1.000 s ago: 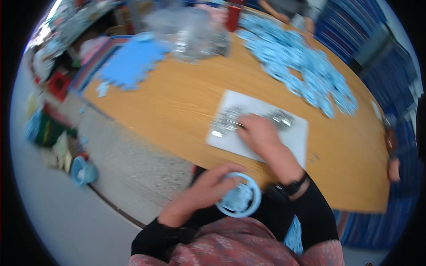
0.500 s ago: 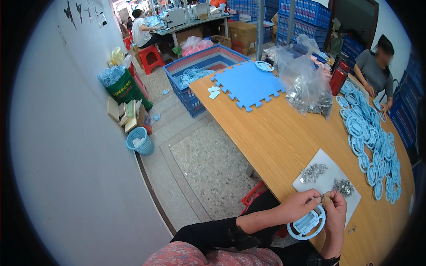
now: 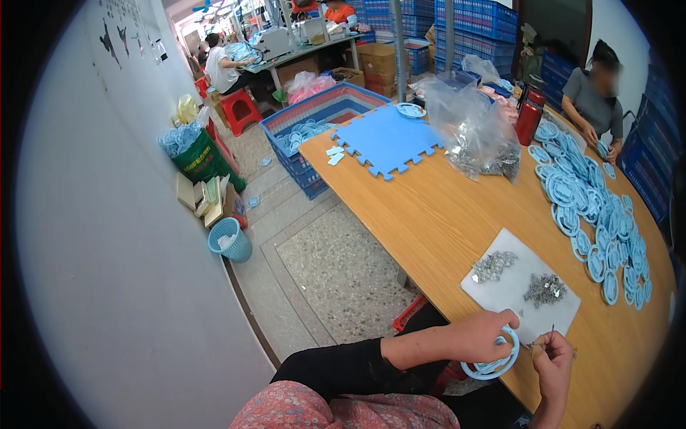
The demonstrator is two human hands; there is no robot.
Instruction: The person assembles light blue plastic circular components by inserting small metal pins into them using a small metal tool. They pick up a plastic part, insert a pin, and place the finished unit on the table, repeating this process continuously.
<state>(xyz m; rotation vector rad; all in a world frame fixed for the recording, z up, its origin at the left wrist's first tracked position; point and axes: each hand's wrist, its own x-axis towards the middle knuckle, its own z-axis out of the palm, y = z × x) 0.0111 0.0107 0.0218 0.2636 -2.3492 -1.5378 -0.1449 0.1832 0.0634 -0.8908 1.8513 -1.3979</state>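
My left hand (image 3: 489, 336) is closed on the rim of a light blue plastic ring part (image 3: 500, 366) near the table edge, partly covering it. Just right of it, my right hand (image 3: 554, 363) is closed in a pinch, with a thin dark tip sticking up from the fingers; its kind is too small to tell. A tan cover shows around one of its fingertips. Beyond both hands lies a white board (image 3: 516, 275) bearing two heaps of small metal pieces, a paler silver heap (image 3: 494, 266) and a darker heap (image 3: 544, 289).
Many blue ring parts (image 3: 589, 196) are piled on the right of the wooden table (image 3: 421, 236). Farther back are a clear bag of metal pieces (image 3: 475, 143), a red flask (image 3: 529, 114), a blue foam mat (image 3: 386, 139) and a blue crate (image 3: 293, 161). A co-worker (image 3: 593, 100) sits opposite.
My hands, together above the ring part before, are now apart. The right has moved right; the left has shifted onto the ring's rim. The ring has tilted, and the whole view has shifted slightly.
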